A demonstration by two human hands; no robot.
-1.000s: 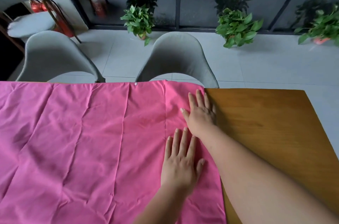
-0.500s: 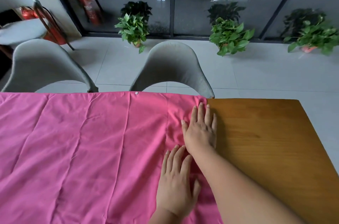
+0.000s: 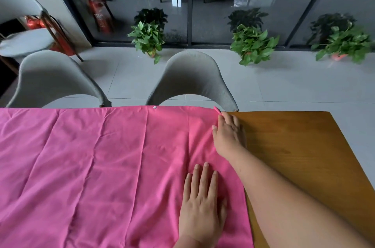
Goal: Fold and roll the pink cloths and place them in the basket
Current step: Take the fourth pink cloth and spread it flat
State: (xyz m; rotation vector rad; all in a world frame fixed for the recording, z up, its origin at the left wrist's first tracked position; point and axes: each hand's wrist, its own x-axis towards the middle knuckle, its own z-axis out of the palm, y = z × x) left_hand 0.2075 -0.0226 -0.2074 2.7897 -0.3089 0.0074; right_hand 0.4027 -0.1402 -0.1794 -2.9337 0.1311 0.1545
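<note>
Pink cloth (image 3: 101, 166) lies spread and creased over the left part of the wooden table (image 3: 304, 156), reaching the far table edge. Its right edge runs across bare wood. Behind the table we see a grey chair (image 3: 192, 77) near the cloth's far right corner and a second grey chair (image 3: 50, 81) further left. 3 potted plants (image 3: 252, 43) sit on the floor by the glass wall. Our left hand (image 3: 200, 203) rests flat on the cloth near its right edge, fingers straight and slightly spread. Our right hand (image 3: 229, 134) curls its fingers and pinches the cloth's far right corner, a pink tip showing above them. 1 white snap (image 3: 155, 107) sits on the far hem
</note>
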